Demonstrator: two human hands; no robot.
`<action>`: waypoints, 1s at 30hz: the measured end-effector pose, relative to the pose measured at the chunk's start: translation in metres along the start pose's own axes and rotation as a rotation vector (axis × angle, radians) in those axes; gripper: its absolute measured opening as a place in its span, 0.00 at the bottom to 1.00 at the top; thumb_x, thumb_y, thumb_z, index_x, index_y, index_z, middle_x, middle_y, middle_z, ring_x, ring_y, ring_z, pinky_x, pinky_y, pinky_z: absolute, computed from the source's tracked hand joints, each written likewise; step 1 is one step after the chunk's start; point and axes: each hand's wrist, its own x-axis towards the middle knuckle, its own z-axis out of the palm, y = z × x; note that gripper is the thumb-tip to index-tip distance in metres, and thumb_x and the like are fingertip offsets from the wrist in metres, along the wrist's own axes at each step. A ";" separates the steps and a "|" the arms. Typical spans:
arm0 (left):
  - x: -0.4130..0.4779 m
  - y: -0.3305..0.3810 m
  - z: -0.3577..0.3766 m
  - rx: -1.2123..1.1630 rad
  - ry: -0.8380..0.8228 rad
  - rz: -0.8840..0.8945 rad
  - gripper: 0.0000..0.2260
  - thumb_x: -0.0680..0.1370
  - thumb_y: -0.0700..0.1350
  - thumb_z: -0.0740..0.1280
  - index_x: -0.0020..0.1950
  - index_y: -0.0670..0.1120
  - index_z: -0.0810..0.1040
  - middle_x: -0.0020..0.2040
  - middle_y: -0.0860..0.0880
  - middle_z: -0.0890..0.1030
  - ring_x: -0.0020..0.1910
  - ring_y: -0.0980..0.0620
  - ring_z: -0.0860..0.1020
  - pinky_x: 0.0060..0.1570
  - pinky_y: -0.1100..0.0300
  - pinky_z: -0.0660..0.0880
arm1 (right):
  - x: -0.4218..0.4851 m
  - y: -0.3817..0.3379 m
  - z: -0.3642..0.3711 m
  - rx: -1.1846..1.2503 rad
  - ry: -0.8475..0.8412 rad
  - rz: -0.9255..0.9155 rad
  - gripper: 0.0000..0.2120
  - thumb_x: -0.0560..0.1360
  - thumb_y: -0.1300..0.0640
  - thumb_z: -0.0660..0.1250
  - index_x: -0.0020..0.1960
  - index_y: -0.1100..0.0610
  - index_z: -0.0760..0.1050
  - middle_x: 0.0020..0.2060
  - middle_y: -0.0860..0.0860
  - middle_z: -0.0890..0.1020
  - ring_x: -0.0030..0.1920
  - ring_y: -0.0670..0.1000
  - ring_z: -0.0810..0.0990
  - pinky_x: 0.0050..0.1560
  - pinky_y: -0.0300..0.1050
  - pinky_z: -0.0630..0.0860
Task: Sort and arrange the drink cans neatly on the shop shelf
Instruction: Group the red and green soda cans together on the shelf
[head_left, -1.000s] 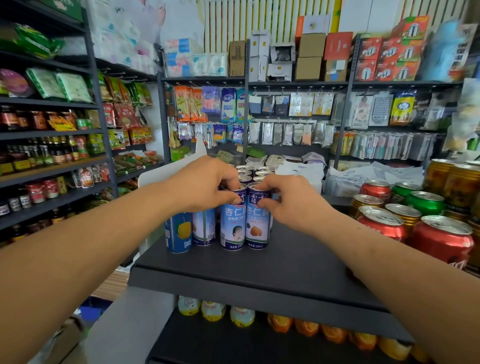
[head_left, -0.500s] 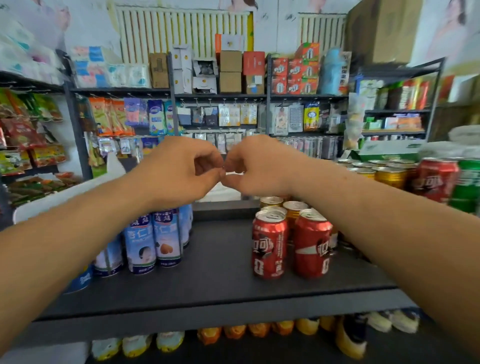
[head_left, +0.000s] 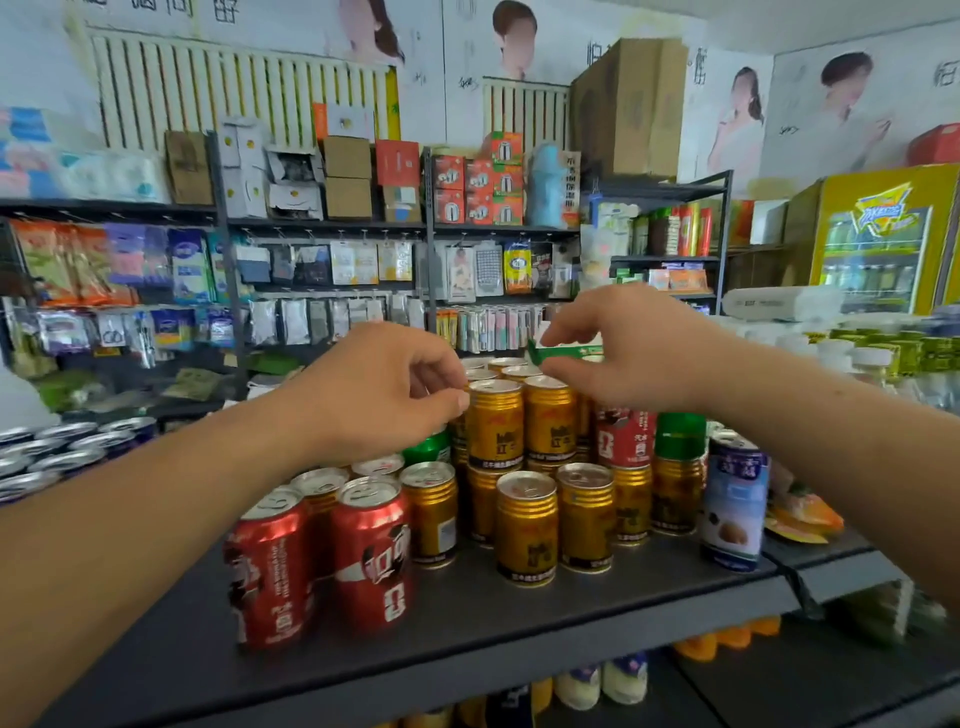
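On the black shelf stand two red cans at the front left and a cluster of gold cans, some stacked two high. A red can and a green can top the right stack, and a tall blue-and-white can stands at the right end. My left hand has curled fingers, its thumb tip at the rim of the upper gold can. My right hand hovers with fingers apart just above the neighbouring upper gold can. Neither hand holds anything.
Silver can tops crowd the shelf's far left. Bottles and orange packs line the shelf below. Behind are racks of hanging goods, stacked boxes and a yellow fridge at the right.
Both hands let go of the blue-and-white cans at the left and moved right along the shelf. They have parted and now sit over the stacked gold cans.
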 end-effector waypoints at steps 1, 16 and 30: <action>0.009 0.008 0.007 0.012 -0.001 -0.003 0.03 0.77 0.52 0.73 0.50 0.55 0.85 0.43 0.57 0.85 0.44 0.60 0.82 0.43 0.65 0.78 | -0.004 0.016 -0.003 -0.022 0.019 0.000 0.17 0.77 0.44 0.69 0.62 0.50 0.81 0.59 0.48 0.83 0.58 0.50 0.80 0.60 0.52 0.78; 0.088 0.089 0.093 0.108 0.031 -0.060 0.16 0.79 0.53 0.70 0.66 0.53 0.80 0.60 0.56 0.80 0.57 0.58 0.79 0.54 0.59 0.76 | -0.020 0.153 0.007 0.349 0.107 0.044 0.10 0.78 0.47 0.69 0.51 0.51 0.85 0.45 0.44 0.85 0.47 0.44 0.82 0.53 0.51 0.81; 0.126 0.104 0.137 0.010 -0.040 -0.234 0.20 0.66 0.63 0.79 0.50 0.55 0.78 0.55 0.52 0.81 0.54 0.50 0.80 0.55 0.46 0.81 | -0.025 0.187 0.033 0.372 -0.012 0.253 0.18 0.71 0.38 0.74 0.52 0.50 0.80 0.53 0.49 0.81 0.53 0.50 0.80 0.46 0.44 0.74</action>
